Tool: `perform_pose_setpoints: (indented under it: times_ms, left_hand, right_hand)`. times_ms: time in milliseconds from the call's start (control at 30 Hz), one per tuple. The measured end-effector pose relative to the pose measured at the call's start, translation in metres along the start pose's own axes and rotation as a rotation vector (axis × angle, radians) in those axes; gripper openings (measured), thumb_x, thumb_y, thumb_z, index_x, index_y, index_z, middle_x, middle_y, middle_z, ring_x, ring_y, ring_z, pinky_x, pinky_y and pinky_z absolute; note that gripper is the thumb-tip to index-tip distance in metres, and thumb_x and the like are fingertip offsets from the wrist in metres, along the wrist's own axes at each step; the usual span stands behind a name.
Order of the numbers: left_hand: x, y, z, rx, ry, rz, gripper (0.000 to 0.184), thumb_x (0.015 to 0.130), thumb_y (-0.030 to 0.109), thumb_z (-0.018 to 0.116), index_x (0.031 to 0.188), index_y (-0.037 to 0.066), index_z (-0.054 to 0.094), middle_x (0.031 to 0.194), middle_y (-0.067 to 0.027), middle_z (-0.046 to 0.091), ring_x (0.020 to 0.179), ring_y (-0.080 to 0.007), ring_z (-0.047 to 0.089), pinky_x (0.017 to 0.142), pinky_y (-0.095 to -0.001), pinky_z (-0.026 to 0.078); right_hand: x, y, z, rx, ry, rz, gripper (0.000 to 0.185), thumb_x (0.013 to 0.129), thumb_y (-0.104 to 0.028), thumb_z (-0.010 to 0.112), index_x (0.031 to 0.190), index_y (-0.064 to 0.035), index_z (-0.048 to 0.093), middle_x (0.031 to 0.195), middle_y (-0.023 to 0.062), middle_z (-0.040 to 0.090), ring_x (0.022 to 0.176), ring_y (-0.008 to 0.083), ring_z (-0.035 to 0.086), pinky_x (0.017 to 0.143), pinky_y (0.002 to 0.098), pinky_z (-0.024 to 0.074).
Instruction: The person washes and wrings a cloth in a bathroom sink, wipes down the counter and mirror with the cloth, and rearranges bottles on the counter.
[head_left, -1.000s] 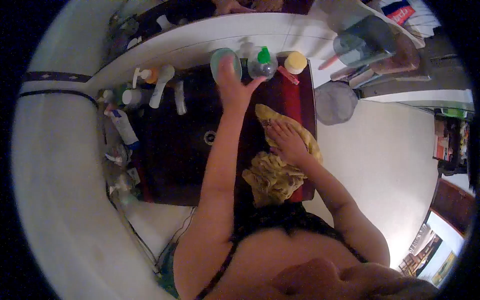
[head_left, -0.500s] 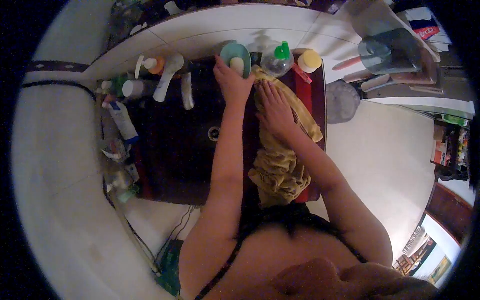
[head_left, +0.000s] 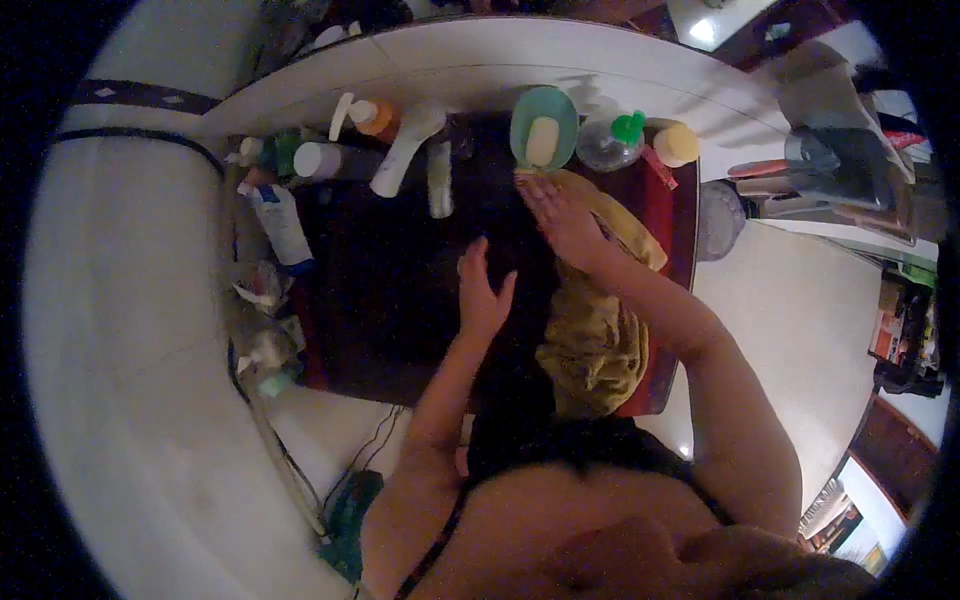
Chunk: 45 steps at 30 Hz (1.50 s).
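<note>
My right hand (head_left: pixel 572 228) lies flat with fingers stretched on a bunched yellow-brown cloth (head_left: pixel 598 345), its fingertips just below the soap dish. The cloth runs down the right part of a dark red table (head_left: pixel 400 330) to the front edge. My left hand (head_left: pixel 484 295) hovers over the middle of the dark surface, thumb and fingers apart, nothing in it. At the back stands a green soap dish (head_left: pixel 525 112) with a pale bar of soap (head_left: pixel 543 141) inside. To its right is a clear bottle (head_left: pixel 607 147) with a green top.
Along the back left are a white hairbrush-like item (head_left: pixel 405 155), an orange pump bottle (head_left: pixel 374 120) and a white-capped container (head_left: pixel 318 160). A white tube (head_left: pixel 280 228) leans at the left edge. A yellow-lidded jar (head_left: pixel 676 146) stands at the back right, beside a grey round stool (head_left: pixel 720 220).
My left hand has let go of the soap dish and drawn back toward me. My right hand stays on the cloth, now nearer the dish. The view has shifted left.
</note>
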<state>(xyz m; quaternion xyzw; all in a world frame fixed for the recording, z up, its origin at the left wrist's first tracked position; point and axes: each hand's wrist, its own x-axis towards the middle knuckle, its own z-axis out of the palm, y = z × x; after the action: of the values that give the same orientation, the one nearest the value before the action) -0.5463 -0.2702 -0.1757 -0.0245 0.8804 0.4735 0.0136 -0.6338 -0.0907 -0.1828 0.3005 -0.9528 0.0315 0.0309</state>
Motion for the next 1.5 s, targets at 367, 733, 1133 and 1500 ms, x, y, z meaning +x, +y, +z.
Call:
perform_pose_setpoints:
  times_ms: [367,733,1133,1500]
  left_hand:
    - [-0.037,-0.025,-0.036,-0.025,0.098,0.108,0.047,0.075,0.005,0.062,0.118,0.003,0.044,0.118,-0.0149,0.044,0.103,-0.0264,0.05,0.086,-0.0335,0.044]
    - [-0.055,-0.029,-0.031,0.085,-0.112,0.07,0.042,0.076,0.015,0.062,0.113,0.004,0.046,0.11,-0.0153,0.049,0.097,-0.0287,0.052,0.084,-0.0367,0.042]
    - [-0.05,-0.018,-0.072,-0.181,0.072,-0.197,0.034,0.078,0.007,0.059,0.11,0.002,0.048,0.106,-0.0147,0.051,0.097,-0.0233,0.054,0.08,-0.0318,0.046]
    - [0.132,0.043,-0.113,-0.005,0.302,0.294,0.076,0.074,0.01,0.06,0.13,-0.009,0.011,0.131,-0.0315,0.024,0.123,-0.0404,0.025,0.104,-0.0403,0.02]
  right_hand:
    - [0.118,-0.033,0.0,0.187,0.088,0.19,0.097,0.058,-0.034,0.074,0.131,0.003,0.023,0.136,0.0216,0.021,0.123,0.0358,0.027,0.102,0.0437,0.0229]
    - [0.077,-0.015,0.022,0.072,0.212,0.003,0.075,0.073,-0.028,0.06,0.133,-0.0036,0.022,0.138,0.017,0.023,0.12,0.0336,0.035,0.097,0.0419,0.0318]
    - [0.092,-0.045,0.014,0.097,0.225,0.2,0.065,0.075,-0.022,0.056,0.129,0.0022,0.029,0.135,0.0204,0.028,0.12,0.0351,0.033,0.1,0.0424,0.0284]
    - [0.097,-0.099,0.052,0.228,0.061,0.06,0.046,0.081,-0.017,0.042,0.125,-0.0019,0.039,0.132,0.0207,0.031,0.124,0.0366,0.027,0.104,0.0467,0.0177]
